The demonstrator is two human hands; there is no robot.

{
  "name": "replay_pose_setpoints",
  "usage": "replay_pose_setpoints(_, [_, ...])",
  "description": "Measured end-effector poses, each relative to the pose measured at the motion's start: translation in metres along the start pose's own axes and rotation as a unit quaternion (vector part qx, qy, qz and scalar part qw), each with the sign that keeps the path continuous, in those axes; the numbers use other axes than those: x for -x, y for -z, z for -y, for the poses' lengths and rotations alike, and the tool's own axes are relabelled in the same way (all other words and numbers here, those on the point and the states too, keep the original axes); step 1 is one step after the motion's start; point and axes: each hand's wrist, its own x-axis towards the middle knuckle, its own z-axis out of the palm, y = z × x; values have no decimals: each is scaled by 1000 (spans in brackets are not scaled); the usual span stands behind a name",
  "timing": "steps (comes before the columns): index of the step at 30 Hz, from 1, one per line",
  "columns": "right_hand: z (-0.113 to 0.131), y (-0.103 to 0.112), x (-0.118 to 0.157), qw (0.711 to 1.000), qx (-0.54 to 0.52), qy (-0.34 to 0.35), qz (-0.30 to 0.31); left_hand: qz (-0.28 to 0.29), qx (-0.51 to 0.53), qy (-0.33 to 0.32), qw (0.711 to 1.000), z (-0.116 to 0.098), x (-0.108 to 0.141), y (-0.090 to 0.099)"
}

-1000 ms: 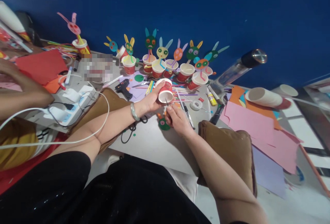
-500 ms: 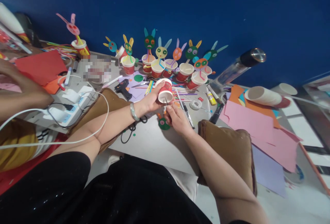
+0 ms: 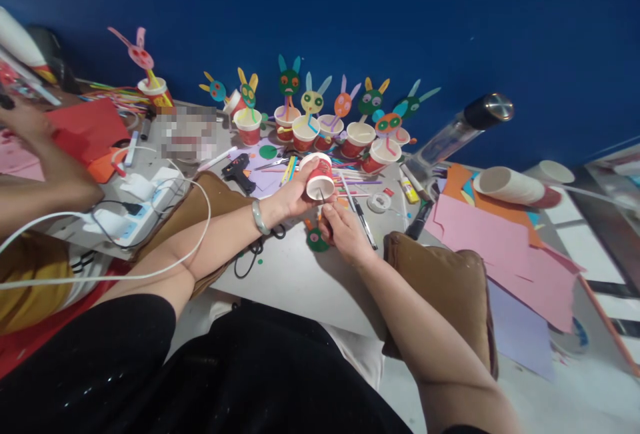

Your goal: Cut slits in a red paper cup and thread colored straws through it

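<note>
Surface (image 3: 315,287), near strip — largely bare between left cushion (image 3: 215,197) and right cushion (image 3: 440,294). Obstructions: green paper face (image 3: 316,241), held cup (image 3: 324,171) above; behind, row of cups (image 3: 304,143); left, white cable (image 3: 125,279) — across the forearm (image 3: 220,234).

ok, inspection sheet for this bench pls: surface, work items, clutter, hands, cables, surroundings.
Surface: light grey table; small green scraps near the front.
Work items: red-and-white paper cup, raised off the table; thin dark tool at its near end, tip depth unclear.
Clutter: glue gun, tape roll, pink paper, a row of cups with paper faces behind.
Hands: left hand holds the cup, fingers around its side; right hand grips the tool.
Cables: white cable crosses in front of the left forearm in view; power strip at left, plugs in.
Surroundings: blue wall; another person's arm at left.
</note>
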Motion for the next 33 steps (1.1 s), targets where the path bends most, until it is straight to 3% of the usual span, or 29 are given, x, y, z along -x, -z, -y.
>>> replay_pose_setpoints(10, [1,0,0,1000,-6,-5,-10,-29,-4,-12,1000,0,4,-5])
replay_pose_setpoints(22, [4,0,0,986,-141,-82,29,-44,-16,-29,998,-4,12,-14])
replay_pose_setpoints(28, [3,1,3,1000,6,-19,-22,-36,-39,-81,995,0,15,-13])
replay_pose_setpoints(33, [6,5,4,969,215,69,-104,-25,-57,-119,991,3,16,-13])
